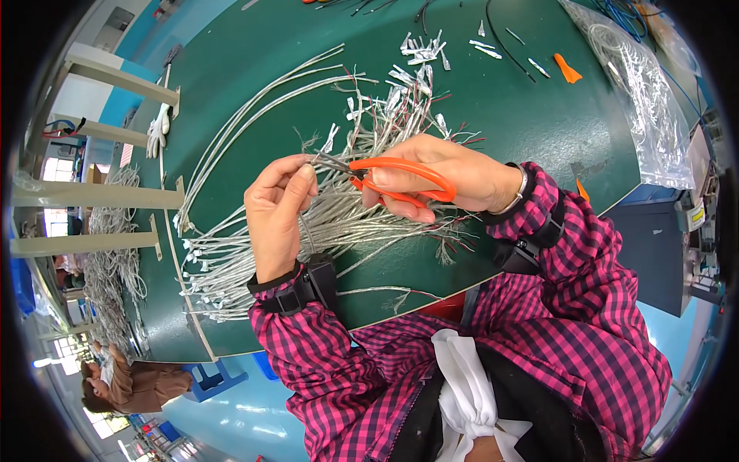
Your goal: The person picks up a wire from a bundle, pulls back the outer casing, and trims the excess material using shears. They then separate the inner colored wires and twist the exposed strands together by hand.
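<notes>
My right hand [443, 173] grips orange-handled scissors [400, 181], whose dark blades point left and meet the tip of a thin silver braided cable [308, 231]. My left hand [279, 208] pinches that cable's upper end between thumb and fingers, right at the blades; the cable hangs down past my left wrist. Both hands hover above a loose heap of silver cables [346, 223] with frayed red and white wire ends, lying on a dark green table [539, 115].
Long silver cables [254, 108] fan toward the table's far left. Small cut scraps [419, 50] lie at the back, beside an orange tool [567, 69] and a clear plastic bag [647, 100]. Another person [127, 381] sits low at the left near more cable bundles [108, 269].
</notes>
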The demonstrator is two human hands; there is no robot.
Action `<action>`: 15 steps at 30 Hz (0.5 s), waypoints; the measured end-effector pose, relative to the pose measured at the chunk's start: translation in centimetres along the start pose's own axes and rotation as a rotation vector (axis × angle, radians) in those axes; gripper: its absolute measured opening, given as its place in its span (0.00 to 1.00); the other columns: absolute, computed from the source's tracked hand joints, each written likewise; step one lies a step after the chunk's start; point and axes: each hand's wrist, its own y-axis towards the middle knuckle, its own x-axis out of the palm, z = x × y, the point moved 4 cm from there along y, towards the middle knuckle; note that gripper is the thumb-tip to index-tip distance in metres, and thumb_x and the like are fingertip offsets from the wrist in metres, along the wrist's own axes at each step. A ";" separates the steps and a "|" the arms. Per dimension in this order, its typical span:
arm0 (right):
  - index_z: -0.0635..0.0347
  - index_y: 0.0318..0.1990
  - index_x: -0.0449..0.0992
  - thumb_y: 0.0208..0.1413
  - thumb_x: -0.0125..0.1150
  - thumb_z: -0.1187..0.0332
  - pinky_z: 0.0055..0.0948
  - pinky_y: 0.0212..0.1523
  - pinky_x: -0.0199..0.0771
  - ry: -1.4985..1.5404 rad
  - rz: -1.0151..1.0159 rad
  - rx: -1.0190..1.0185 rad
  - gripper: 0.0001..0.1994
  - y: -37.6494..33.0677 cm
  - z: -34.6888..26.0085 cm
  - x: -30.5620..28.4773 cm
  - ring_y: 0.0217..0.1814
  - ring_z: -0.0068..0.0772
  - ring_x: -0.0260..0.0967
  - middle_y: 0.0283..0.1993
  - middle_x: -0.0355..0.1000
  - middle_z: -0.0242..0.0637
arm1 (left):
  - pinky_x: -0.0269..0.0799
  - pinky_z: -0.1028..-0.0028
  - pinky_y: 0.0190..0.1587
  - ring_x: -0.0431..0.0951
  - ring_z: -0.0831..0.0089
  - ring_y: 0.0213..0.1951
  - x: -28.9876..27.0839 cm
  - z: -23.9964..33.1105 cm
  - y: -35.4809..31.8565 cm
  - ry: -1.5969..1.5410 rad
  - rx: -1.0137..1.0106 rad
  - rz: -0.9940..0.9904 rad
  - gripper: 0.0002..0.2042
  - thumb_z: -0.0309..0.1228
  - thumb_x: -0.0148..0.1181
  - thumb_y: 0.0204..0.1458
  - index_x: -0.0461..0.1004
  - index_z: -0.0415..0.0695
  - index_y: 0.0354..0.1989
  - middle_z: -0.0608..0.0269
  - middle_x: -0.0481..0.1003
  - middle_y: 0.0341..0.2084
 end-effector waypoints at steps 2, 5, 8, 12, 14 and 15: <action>0.70 0.35 0.73 0.59 0.51 0.52 0.17 0.17 0.56 -0.021 -0.011 0.023 0.22 0.1 0.1 0.0 0.14 0.16 0.57 0.15 0.63 0.29 | 0.53 0.84 0.23 0.64 0.86 0.22 -0.1 0.0 0.0 0.022 0.013 -0.005 0.07 0.23 0.58 0.52 0.75 0.36 0.38 0.67 0.72 0.22; 0.70 0.34 0.74 0.59 0.52 0.53 0.18 0.17 0.56 -0.026 -0.006 0.029 0.22 0.0 0.1 -0.1 0.13 0.15 0.56 0.14 0.63 0.29 | 0.54 0.84 0.24 0.65 0.86 0.22 0.0 0.1 -0.1 0.043 0.016 -0.017 0.07 0.23 0.58 0.51 0.75 0.36 0.38 0.67 0.72 0.22; 0.69 0.33 0.74 0.59 0.52 0.53 0.18 0.16 0.55 -0.028 -0.006 0.040 0.22 0.0 0.2 -0.2 0.12 0.15 0.56 0.14 0.63 0.29 | 0.55 0.84 0.25 0.66 0.85 0.23 0.0 0.2 -0.1 0.063 0.014 -0.031 0.07 0.23 0.59 0.51 0.75 0.36 0.38 0.68 0.72 0.23; 0.70 0.33 0.74 0.59 0.52 0.53 0.17 0.16 0.54 -0.033 -0.005 0.059 0.22 0.0 0.4 -0.3 0.12 0.15 0.56 0.13 0.63 0.30 | 0.57 0.84 0.26 0.67 0.85 0.24 0.0 0.1 -0.2 0.078 0.016 -0.029 0.07 0.22 0.59 0.51 0.75 0.36 0.38 0.68 0.72 0.23; 0.69 0.33 0.74 0.59 0.52 0.53 0.17 0.15 0.54 -0.043 0.001 0.067 0.22 -0.1 0.4 -0.4 0.11 0.15 0.56 0.13 0.64 0.30 | 0.58 0.84 0.26 0.67 0.85 0.24 0.0 0.1 -0.2 0.085 0.010 -0.030 0.07 0.22 0.59 0.51 0.76 0.35 0.38 0.68 0.73 0.24; 0.69 0.33 0.74 0.59 0.52 0.53 0.17 0.15 0.54 -0.042 0.001 0.067 0.22 -0.1 0.4 -0.4 0.11 0.15 0.56 0.13 0.64 0.30 | 0.58 0.84 0.26 0.67 0.84 0.24 0.0 0.1 -0.2 0.088 0.007 -0.030 0.07 0.22 0.58 0.51 0.76 0.35 0.38 0.68 0.73 0.24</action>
